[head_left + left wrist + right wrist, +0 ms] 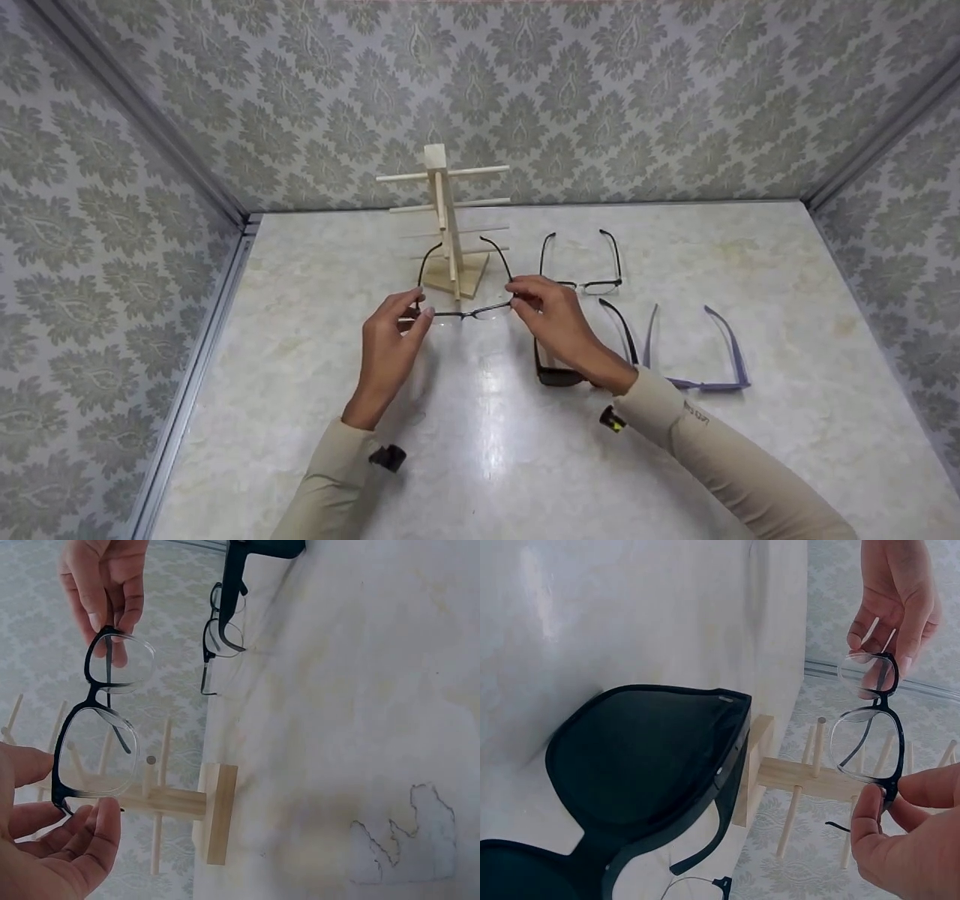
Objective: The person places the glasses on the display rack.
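Observation:
Both hands hold a pair of black half-rimmed glasses above the table, its temples unfolded and pointing toward the wooden stand. My left hand pinches the left hinge corner, and my right hand pinches the right one. In the left wrist view the clear lenses of the glasses show between the left hand and the right hand. The right wrist view shows the same glasses, gripped by the right hand below and the left hand above.
Dark sunglasses lie partly under my right forearm. Beside them are purple-framed glasses, and behind them another black-framed pair. The stand, with several thin rods, rises near the table's back edge. Patterned walls border the table.

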Tool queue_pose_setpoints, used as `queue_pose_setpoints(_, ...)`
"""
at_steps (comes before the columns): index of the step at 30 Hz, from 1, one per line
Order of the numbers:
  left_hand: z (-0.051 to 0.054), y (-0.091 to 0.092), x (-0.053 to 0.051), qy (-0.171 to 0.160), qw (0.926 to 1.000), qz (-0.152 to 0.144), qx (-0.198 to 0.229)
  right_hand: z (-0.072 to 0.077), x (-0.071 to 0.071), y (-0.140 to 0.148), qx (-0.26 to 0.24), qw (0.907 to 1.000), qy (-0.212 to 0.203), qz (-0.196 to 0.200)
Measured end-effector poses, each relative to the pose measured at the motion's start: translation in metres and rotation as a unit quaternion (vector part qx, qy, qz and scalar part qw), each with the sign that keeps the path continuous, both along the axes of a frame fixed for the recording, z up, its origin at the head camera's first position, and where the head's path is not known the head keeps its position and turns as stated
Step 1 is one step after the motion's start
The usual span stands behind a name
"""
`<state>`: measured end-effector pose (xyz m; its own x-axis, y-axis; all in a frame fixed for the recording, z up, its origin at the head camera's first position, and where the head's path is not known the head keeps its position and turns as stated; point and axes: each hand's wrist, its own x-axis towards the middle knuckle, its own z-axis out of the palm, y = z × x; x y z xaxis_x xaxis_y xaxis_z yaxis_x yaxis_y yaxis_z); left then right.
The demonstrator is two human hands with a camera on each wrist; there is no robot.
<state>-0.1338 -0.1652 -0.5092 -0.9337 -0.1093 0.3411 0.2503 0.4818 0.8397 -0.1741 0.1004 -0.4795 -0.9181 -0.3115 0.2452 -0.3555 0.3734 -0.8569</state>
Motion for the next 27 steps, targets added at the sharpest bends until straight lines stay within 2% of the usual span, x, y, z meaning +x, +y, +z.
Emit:
queue_pose_setpoints(5,-0.004,-0.003,-0.008,-0.007,1.0,-0.002,-0.002,-0.001,-0.007,-0.003,0.006,0.9999,-0.011,-0.001)
queue_pose_setpoints(11,-0.009,-0.005,-0.017,-0.015,0.9998,0.007,0.006,-0.003,-0.017,-0.007,0.001,0.9984,-0.057,-0.005)
queue_pose_setpoints(16,-0.013,-0.006,-0.026,-0.024,0.9996,0.002,0.014,-0.005,-0.026,-0.009,0.006,0.9978,-0.064,-0.014)
queue_pose_setpoints(27,-0.012,-0.013,-0.038,-0.033,0.9991,0.009,0.023,-0.007,-0.039,-0.019,0.005,0.9963,-0.084,-0.02)
